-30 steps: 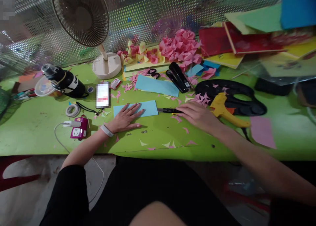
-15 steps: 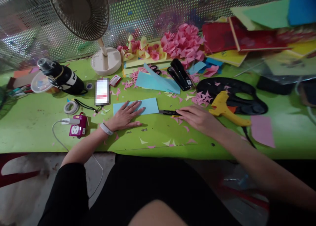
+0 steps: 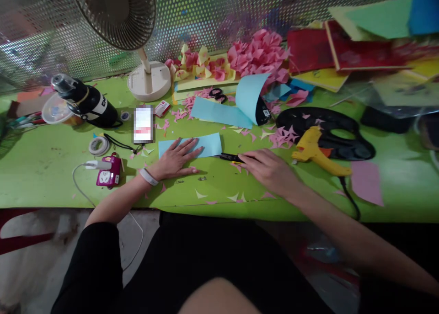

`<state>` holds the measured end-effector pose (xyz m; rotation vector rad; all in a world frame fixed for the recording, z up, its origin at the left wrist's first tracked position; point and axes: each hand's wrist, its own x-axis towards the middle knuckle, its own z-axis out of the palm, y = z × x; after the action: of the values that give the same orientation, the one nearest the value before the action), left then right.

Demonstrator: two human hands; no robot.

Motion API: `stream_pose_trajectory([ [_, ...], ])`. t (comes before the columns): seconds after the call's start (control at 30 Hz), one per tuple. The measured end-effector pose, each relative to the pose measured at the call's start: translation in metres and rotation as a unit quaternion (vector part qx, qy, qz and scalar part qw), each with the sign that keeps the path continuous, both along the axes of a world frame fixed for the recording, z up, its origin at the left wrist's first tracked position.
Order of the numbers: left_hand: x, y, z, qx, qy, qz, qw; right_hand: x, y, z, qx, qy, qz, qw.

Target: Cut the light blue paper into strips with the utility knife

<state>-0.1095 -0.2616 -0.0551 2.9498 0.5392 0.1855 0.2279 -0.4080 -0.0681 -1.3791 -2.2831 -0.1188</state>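
Observation:
My left hand (image 3: 176, 159) lies flat with fingers spread on a blue paper strip (image 3: 211, 145), pressing it against the green table (image 3: 192, 193). My right hand (image 3: 269, 170) is closed around a black utility knife (image 3: 230, 157), whose tip touches the strip's lower right corner. Behind the strip lies another blue sheet (image 3: 221, 112); its flap (image 3: 249, 94) stands curled up and partly covers a black stapler (image 3: 263, 114). Black-handled scissors (image 3: 217, 94) rest behind that sheet.
A yellow glue gun (image 3: 313, 151) and a black palette (image 3: 356, 145) lie at the right. Pink folded paper pieces (image 3: 257, 53) are heaped behind. A fan (image 3: 149, 83), a bottle (image 3: 98, 108), a phone (image 3: 143, 124), tape (image 3: 99, 146) and a purple adapter (image 3: 109, 172) stand or lie at the left.
The knife and my right hand have shifted slightly left, onto the strip's corner. The flap of the rear blue sheet has swung up and right over the stapler.

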Motion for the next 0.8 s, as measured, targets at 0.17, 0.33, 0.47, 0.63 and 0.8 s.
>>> stream_pose_trajectory([
  [0.17, 0.000, 0.000, -0.001, -0.003, 0.002, 0.003, 1.000, -0.005, -0.006, 0.000, -0.012, -0.008, -0.014, 1.000],
  [0.33, 0.000, -0.002, 0.000, -0.007, 0.002, 0.004, 1.000, -0.010, -0.007, 0.002, -0.010, -0.027, -0.022, 0.999],
  [0.47, 0.001, -0.002, 0.001, -0.004, 0.014, 0.005, 1.000, -0.017, -0.003, 0.005, 0.003, -0.038, -0.016, 0.999],
  [0.63, 0.003, -0.003, 0.001, -0.009, 0.030, 0.012, 0.999, -0.020, -0.003, 0.006, 0.003, -0.023, -0.014, 1.000],
  [0.8, 0.003, -0.003, -0.002, -0.017, 0.003, 0.013, 1.000, -0.031, 0.002, 0.007, 0.006, -0.048, -0.008, 0.999],
])
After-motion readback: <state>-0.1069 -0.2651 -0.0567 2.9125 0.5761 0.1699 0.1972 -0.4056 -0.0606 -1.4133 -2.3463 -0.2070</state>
